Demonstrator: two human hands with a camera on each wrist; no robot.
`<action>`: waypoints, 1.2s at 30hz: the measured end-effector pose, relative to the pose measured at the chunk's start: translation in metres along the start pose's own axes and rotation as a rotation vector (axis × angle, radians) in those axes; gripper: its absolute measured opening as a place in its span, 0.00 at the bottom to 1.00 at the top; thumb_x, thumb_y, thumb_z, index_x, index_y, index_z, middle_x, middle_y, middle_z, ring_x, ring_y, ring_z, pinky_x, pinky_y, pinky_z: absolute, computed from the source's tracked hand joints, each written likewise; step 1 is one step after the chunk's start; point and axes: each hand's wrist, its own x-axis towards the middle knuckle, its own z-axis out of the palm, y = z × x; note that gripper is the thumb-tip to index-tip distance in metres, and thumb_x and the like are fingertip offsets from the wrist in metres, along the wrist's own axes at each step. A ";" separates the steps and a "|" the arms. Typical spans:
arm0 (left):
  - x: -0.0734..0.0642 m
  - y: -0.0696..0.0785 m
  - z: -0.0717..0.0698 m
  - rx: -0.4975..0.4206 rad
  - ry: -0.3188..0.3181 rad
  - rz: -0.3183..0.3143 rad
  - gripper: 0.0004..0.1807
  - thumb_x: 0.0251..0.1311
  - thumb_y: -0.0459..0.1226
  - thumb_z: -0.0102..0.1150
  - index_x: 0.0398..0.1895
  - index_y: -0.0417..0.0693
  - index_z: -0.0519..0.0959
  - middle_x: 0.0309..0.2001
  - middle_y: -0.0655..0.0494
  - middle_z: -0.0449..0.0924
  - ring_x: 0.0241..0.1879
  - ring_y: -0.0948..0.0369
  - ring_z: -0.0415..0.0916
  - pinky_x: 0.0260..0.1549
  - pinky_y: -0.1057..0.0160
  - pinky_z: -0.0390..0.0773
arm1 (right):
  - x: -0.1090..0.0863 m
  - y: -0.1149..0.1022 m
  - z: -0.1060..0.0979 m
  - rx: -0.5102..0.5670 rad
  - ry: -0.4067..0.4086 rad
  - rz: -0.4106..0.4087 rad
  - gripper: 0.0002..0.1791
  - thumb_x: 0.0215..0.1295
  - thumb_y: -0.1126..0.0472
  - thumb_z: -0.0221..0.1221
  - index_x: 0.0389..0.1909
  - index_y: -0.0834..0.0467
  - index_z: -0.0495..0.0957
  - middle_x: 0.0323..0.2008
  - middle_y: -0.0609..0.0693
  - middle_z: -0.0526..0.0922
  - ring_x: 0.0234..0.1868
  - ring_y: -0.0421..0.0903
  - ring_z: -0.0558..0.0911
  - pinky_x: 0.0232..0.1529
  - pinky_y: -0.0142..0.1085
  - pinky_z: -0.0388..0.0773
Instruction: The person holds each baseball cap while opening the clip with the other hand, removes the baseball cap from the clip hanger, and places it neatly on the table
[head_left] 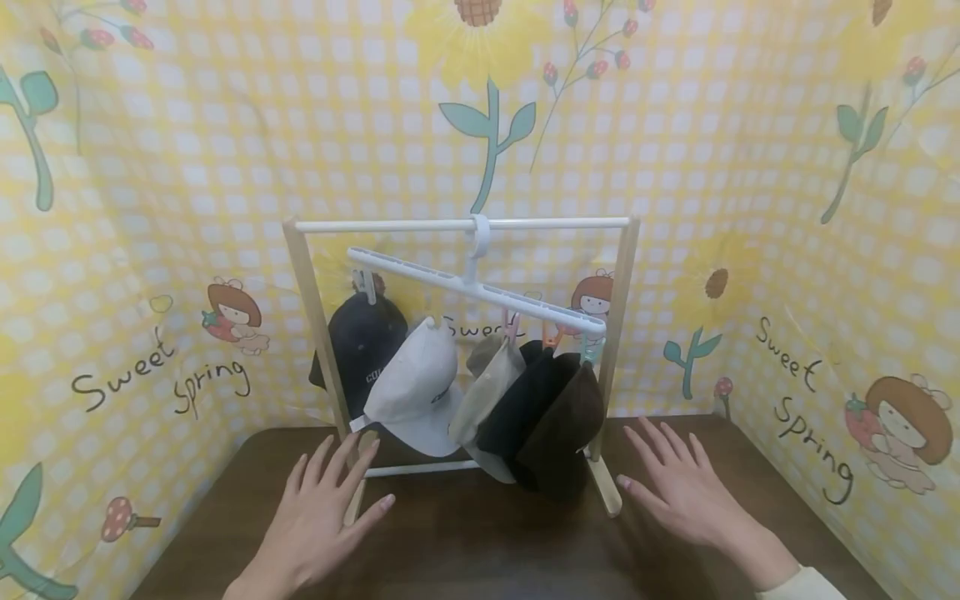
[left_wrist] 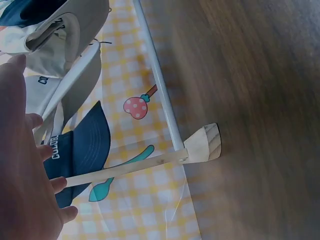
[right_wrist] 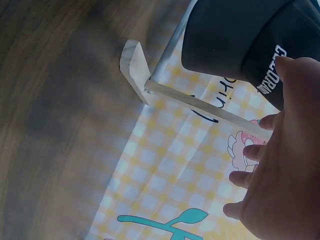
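Note:
Several baseball caps hang by clips from a white hanger, which tilts down to the right. At its left end is a black cap, then a white cap. A beige cap, another black cap and a dark brown cap crowd together at the right. My left hand, fingers spread, is by the left foot of the wooden rack. On the other side, my right hand spreads its fingers beside the right foot. Both hands hold nothing.
The rack has a white top bar and a white lower bar. It stands on a dark brown table. Yellow checked cloth with printed flowers and words covers the walls behind and at both sides.

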 end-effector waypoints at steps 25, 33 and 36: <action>0.002 0.009 -0.007 -0.025 0.018 0.050 0.40 0.69 0.65 0.52 0.78 0.60 0.63 0.80 0.54 0.55 0.72 0.39 0.58 0.67 0.36 0.55 | 0.011 -0.008 -0.018 0.015 0.000 0.016 0.40 0.77 0.37 0.50 0.80 0.53 0.55 0.80 0.59 0.53 0.78 0.66 0.53 0.70 0.71 0.46; -0.001 0.013 -0.007 -0.037 0.022 0.059 0.40 0.68 0.64 0.53 0.78 0.60 0.64 0.78 0.54 0.59 0.72 0.39 0.60 0.66 0.36 0.57 | 0.008 -0.010 -0.019 0.024 -0.009 0.010 0.39 0.77 0.38 0.51 0.79 0.55 0.57 0.80 0.60 0.53 0.77 0.66 0.54 0.70 0.70 0.47; -0.001 0.013 -0.008 -0.032 0.012 0.060 0.40 0.68 0.65 0.53 0.78 0.60 0.64 0.78 0.53 0.59 0.72 0.40 0.60 0.66 0.36 0.57 | 0.009 -0.011 -0.019 0.050 -0.014 0.015 0.39 0.77 0.38 0.50 0.79 0.55 0.57 0.80 0.59 0.53 0.77 0.66 0.54 0.70 0.69 0.47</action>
